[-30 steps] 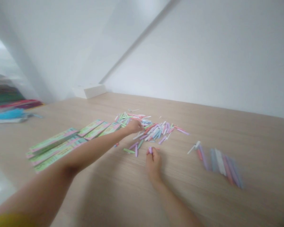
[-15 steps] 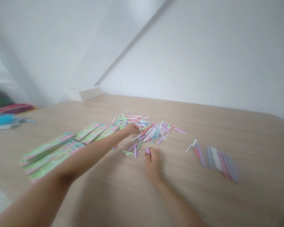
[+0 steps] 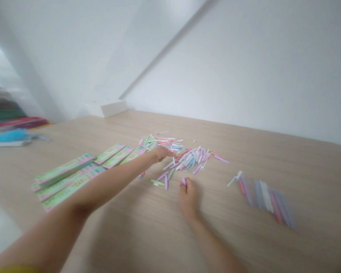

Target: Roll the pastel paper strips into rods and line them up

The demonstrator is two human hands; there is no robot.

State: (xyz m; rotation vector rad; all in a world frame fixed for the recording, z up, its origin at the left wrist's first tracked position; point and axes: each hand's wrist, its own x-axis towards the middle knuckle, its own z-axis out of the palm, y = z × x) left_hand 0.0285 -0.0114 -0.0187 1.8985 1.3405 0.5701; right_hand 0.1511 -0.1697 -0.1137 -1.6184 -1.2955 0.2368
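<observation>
Head view: a pile of narrow pastel paper strips was recorded on a wood-grain table, and all places were noted from that pile. The right hand was found just below the pile, its fingers curled together and clamped on a short lilac strip. The strip was gripped near one end, with the free end showing above the fingertips. Its long axis was tilted up and to the left, toward the pile. It was seen to be slim, pale and straight, though any markings were too small to be made out. The right hand was the nearer to it; the left hand was stretched over the pile's left side, well apart from the strip. Its fingers were held together against strips at that edge, but whether anything was pinched could not be told. Loose strips were lying just below the pile, beside the right hand. Green-and-pink printed cards were laid out to the left of the pile, and a blurred row of strips to its right. A white box was noted beyond the pile, at the table's far edge.
</observation>
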